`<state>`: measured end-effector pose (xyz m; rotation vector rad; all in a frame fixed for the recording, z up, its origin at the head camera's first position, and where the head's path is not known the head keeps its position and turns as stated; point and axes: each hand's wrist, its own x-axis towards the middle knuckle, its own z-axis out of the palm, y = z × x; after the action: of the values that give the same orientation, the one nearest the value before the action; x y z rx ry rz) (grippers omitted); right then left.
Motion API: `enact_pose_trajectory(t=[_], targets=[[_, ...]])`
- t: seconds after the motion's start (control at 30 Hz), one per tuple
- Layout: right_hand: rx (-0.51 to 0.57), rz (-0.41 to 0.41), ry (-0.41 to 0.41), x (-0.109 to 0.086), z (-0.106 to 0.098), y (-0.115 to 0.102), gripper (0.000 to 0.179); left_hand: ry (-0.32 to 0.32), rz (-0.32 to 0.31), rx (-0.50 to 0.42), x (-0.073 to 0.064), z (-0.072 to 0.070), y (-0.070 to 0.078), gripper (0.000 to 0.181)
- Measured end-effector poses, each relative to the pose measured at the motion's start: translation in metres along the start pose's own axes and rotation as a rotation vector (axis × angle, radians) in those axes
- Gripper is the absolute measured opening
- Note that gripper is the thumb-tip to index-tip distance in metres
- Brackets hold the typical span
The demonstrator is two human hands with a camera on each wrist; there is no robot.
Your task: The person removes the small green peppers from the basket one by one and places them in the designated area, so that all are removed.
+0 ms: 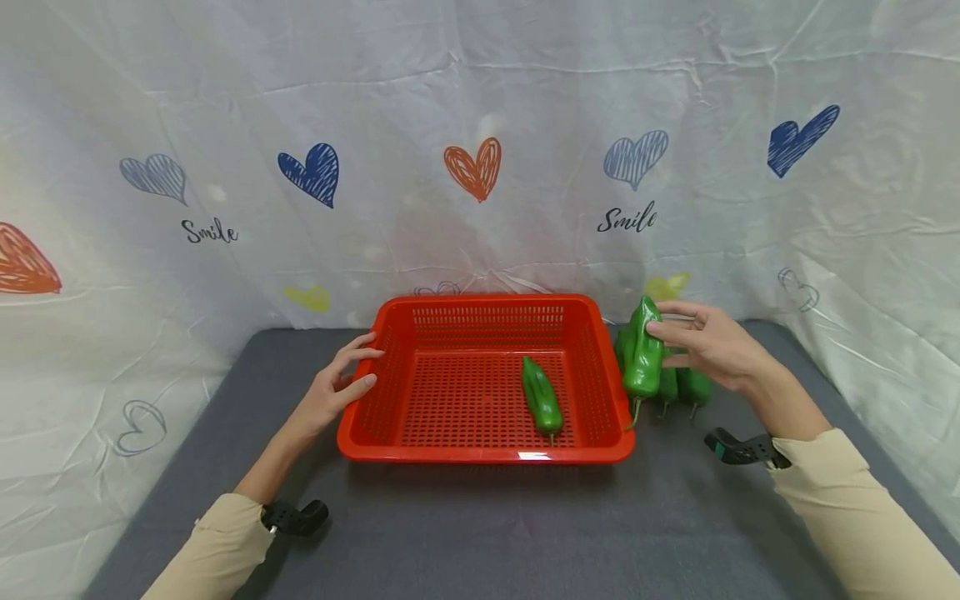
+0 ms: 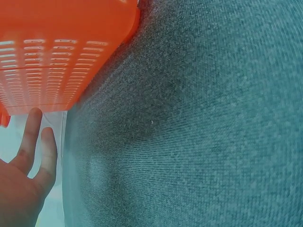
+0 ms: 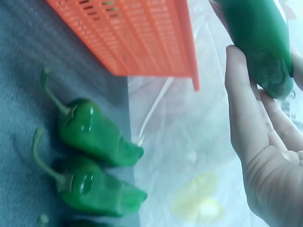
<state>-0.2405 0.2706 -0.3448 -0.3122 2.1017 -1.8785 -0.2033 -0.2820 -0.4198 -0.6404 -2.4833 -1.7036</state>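
Observation:
A red plastic basket (image 1: 480, 452) with slotted walls stands on the grey table. One green pepper (image 1: 542, 398) lies inside it, toward the right. My left hand (image 1: 339, 385) rests at the basket's left rim, fingers extended over the edge. In my right hand (image 1: 701, 343) a green pepper (image 1: 643, 354) is pinched between thumb and fingers, stem down, raised beside the basket's right rim. The right wrist view shows this held pepper (image 3: 265, 45) above the other peppers. Below the hand, several more green peppers (image 3: 97, 132) lie on the table, partly hidden in the head view.
The grey cloth-covered table (image 1: 465, 533) extends around the basket. Behind it hangs a white curtain (image 1: 405, 108) printed with hearts and the word Smile. Dark straps with small devices circle both wrists.

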Motion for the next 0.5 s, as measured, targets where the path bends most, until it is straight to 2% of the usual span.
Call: enact_pose_trajectory(t=[0.37,0.5], targets=[[0.018,0.006,0.099,-0.016,-0.034,0.028,0.046,0.005,-0.016,0.020,0.000,-0.001,-0.002,0.039],[-0.018,0.031,0.133,-0.020,-0.044,0.039,0.054,0.007,-0.017,0.024,-0.001,-0.001,-0.002,0.039]])
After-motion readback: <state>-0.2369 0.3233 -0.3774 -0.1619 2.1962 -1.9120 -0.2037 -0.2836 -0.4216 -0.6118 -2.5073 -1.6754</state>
